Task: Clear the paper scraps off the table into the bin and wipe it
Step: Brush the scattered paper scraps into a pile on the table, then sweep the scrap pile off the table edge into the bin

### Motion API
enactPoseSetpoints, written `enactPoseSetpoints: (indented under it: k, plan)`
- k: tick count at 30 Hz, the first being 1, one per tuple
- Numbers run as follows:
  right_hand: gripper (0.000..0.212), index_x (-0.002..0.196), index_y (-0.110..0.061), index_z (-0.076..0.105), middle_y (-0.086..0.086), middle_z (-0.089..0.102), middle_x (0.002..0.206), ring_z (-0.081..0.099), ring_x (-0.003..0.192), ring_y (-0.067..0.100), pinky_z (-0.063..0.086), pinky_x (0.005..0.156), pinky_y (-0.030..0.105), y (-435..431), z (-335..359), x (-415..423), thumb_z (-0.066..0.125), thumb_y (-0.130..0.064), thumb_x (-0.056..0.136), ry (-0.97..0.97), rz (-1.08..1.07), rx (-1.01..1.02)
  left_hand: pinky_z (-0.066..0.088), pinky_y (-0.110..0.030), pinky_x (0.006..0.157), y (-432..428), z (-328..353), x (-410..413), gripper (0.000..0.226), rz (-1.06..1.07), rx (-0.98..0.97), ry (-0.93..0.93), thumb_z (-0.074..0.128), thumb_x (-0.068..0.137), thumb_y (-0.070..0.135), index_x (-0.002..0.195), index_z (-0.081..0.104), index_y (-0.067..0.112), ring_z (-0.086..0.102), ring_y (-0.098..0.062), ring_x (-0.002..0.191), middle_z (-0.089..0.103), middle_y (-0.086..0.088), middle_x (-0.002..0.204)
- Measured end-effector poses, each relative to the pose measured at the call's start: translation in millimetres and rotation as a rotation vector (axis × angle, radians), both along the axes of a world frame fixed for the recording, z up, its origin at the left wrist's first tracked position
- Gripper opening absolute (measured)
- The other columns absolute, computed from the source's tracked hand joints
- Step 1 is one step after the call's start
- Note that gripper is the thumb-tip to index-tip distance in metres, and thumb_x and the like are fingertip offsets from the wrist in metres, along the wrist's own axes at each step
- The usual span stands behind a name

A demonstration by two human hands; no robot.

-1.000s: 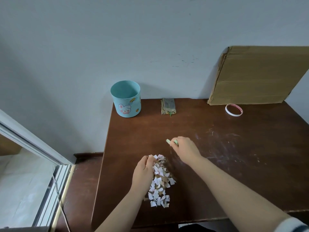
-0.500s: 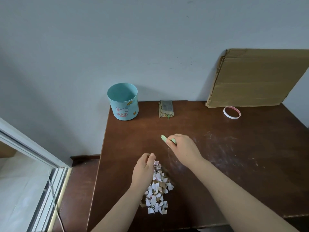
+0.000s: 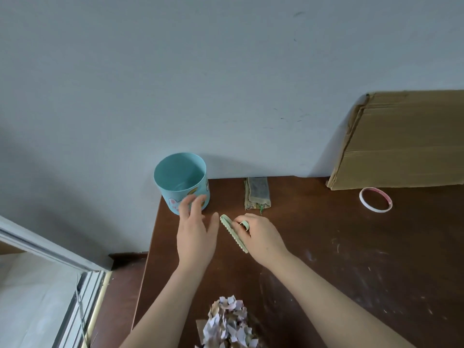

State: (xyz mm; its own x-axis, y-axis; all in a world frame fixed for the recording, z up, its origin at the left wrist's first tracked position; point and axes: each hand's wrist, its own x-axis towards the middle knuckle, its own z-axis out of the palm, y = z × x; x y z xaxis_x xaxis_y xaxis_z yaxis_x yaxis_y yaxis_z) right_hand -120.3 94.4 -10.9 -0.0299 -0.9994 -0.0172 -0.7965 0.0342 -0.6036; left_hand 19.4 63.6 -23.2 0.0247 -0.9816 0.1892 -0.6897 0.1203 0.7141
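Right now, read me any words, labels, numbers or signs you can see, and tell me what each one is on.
No text can be read in this view.
The bin bears only cartoon stickers, no letters.
The cardboard shows no print.
The tape roll, cloth and green tool show no markings that can be made out.

A single wide-angle camera rides on the person's head and looks forward and down over the dark brown wooden table [image 3: 326,247] toward the pale grey wall [image 3: 226,71] at its far edge; the wall fills the upper half. The view is close. The bare forearms [image 3: 326,297] enter from the near edge, which cuts off the heap of torn white and brown paper scraps [image 3: 228,322]. The light blue round bin [image 3: 180,182] marks the far left corner, and the right edge crops the flattened brown cardboard box [image 3: 401,141].
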Motion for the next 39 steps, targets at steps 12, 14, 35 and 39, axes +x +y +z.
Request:
enactPoseSetpoints:
  k: [12,14,35,39]
  plan:
    - [0.031,0.109,-0.019,0.066,-0.003,0.066,0.101,0.059,0.090,0.012,0.050,0.077,0.031,-25,-21,-13,0.042,-0.035,0.097,-0.150,-0.036,0.004,0.038,-0.033,0.066,-71,-10,-7,0.030,0.208,0.135,-0.284,0.048,0.094,0.019,0.122,0.053,0.012,0.054,-0.029,0.101,0.051,-0.007,0.120]
    - [0.032,0.112,-0.019,0.065,-0.003,0.066,0.103,0.059,0.091,0.011,0.050,0.078,0.029,-20,-24,-13,0.043,-0.036,0.097,-0.149,-0.031,0.013,0.037,-0.033,0.064,-72,-10,-5,0.024,0.219,0.119,-0.284,0.048,0.094,0.019,0.113,0.059,0.010,0.054,-0.029,0.094,0.053,-0.008,0.112]
    - [0.017,0.091,-0.018,0.067,-0.010,0.060,0.066,0.057,0.062,0.008,0.043,0.062,0.020,131,-21,-34,0.051,-0.023,0.095,-0.415,-0.380,-0.028,0.026,-0.006,0.057,97,40,23,0.013,-0.063,-0.127,-0.151,0.059,0.091,0.016,0.097,0.064,0.007,0.046,-0.008,0.076,0.047,0.009,0.089]
    - [0.016,0.094,-0.016,0.067,0.004,0.068,0.073,0.061,0.050,0.010,0.048,0.051,0.022,166,-13,-37,0.051,-0.019,0.095,-0.554,-0.437,0.008,0.029,-0.008,0.057,144,49,33,0.009,-0.136,-0.128,-0.135,0.061,0.089,0.018,0.094,0.065,0.011,0.047,-0.006,0.067,0.047,0.010,0.084]
